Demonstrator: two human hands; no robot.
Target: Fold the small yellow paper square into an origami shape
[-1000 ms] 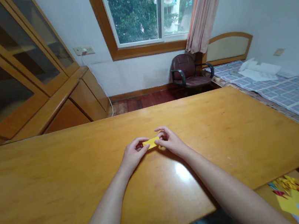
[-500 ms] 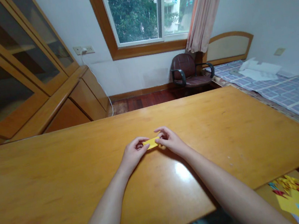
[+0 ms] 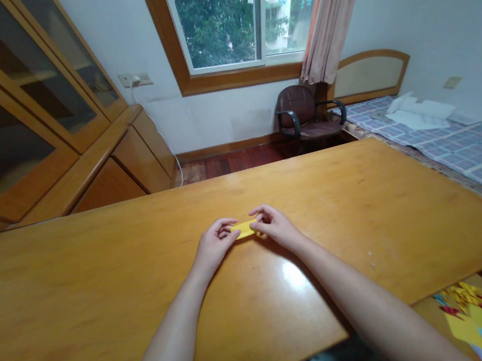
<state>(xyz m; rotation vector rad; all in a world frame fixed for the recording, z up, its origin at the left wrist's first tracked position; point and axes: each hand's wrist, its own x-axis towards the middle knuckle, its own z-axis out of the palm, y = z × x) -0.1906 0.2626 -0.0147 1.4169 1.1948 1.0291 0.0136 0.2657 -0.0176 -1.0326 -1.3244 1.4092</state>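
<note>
A small yellow strip of paper (image 3: 244, 229) is stretched between my two hands, just over the wooden table (image 3: 104, 297). My left hand (image 3: 216, 241) pinches its left end between thumb and fingers. At the other end, my right hand (image 3: 273, 224) grips the paper with the thumb on the near side. Both ends of the strip are partly covered by my fingertips. Whether the paper is folded in layers I cannot tell.
At the lower right, a lower surface holds yellow paper sheets (image 3: 478, 329) and a pile of small yellow, red and blue paper pieces (image 3: 464, 295). Beyond the table stand a brown armchair (image 3: 303, 114), a bed (image 3: 456, 136) and a glass-fronted cabinet (image 3: 95, 148).
Both hands keep their hold on the yellow paper strip. The left fingers have shifted up very slightly and the strip looks a little flatter.
</note>
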